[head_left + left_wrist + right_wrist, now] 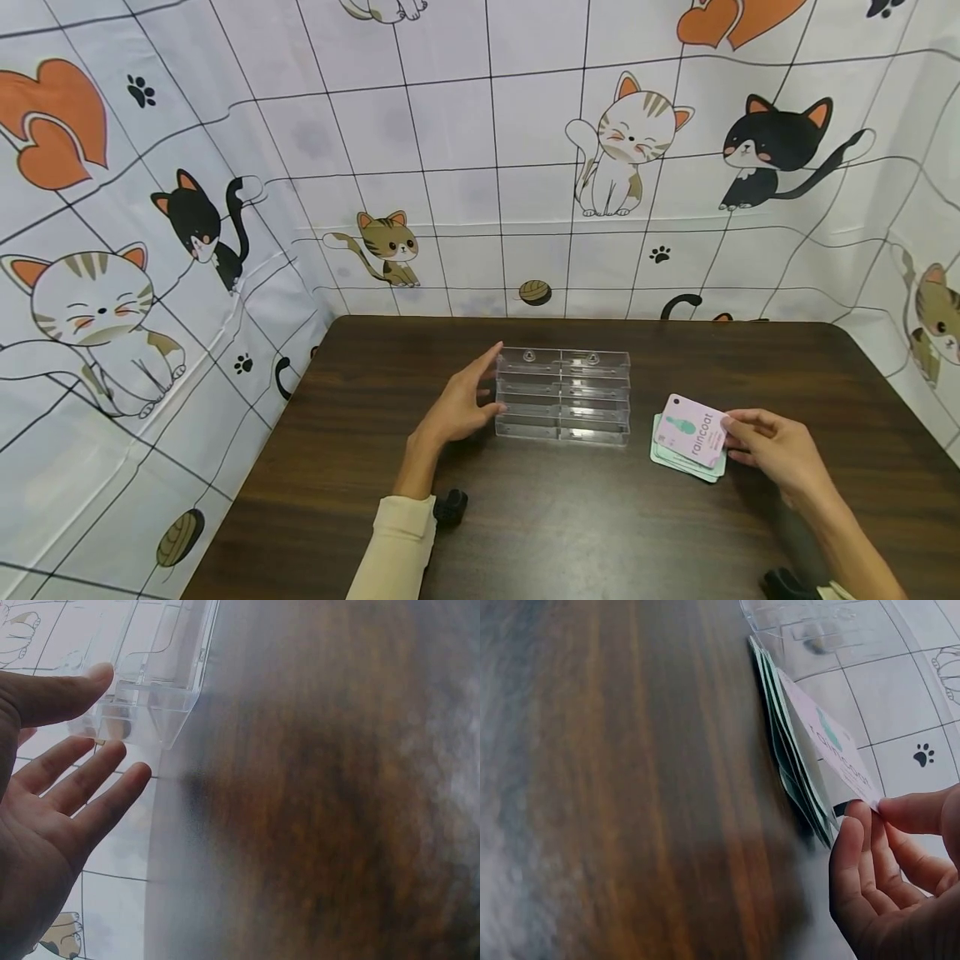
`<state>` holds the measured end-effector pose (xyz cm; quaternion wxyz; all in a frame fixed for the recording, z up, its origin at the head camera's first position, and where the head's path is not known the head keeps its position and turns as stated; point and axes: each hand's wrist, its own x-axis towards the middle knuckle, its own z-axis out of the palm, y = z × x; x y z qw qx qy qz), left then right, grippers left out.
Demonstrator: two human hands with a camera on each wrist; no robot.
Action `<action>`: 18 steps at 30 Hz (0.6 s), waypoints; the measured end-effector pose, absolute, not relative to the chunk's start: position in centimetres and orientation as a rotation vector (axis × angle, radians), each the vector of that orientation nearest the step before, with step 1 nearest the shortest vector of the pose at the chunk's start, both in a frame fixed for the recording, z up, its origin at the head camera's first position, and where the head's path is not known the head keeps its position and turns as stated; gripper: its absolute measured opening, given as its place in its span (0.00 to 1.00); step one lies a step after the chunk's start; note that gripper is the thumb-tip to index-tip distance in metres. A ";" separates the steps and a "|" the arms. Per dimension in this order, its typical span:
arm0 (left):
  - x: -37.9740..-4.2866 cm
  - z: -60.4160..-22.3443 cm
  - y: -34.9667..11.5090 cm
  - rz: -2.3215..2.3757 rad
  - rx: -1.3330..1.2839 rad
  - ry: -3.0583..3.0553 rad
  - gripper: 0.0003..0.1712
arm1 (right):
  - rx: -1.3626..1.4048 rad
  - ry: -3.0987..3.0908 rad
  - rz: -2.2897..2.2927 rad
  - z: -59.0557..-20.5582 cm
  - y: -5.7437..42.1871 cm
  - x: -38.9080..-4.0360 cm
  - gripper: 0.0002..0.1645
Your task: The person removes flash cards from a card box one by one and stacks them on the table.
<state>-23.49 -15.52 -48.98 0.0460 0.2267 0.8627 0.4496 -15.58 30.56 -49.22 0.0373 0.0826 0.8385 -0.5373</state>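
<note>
A clear plastic tiered rack [562,397], split down the middle into two columns, stands near the centre of the table. My left hand [459,402] is at its left side, fingers extended and thumb by the lower edge; in the left wrist view the left hand [60,795] has three fingers spread apart from the rack [161,697]. To the right, my right hand [776,450] pinches a pink "raincoat" flash card [692,429] by its right edge. Beneath that card lies a small stack of green-edged cards [686,468]. The right wrist view shows the pink card [825,739] tilted up off the stack [784,742].
The dark wooden table [570,517] carries the rack and cards. Behind it and to the sides hangs a white grid cloth [457,125] printed with cats. A black wrist strap device [451,508] sits on my left wrist.
</note>
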 end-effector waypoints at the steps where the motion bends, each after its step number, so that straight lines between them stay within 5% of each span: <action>1: -23.5 -49.0 -15.5 1.374 0.691 2.633 0.60 | 0.256 2.594 -1.626 -49.2 30.5 -15.6 0.28; 18: -23.6 -49.0 -15.6 1.364 0.686 2.636 0.60 | 0.314 2.893 -1.335 -49.4 29.4 -15.8 0.23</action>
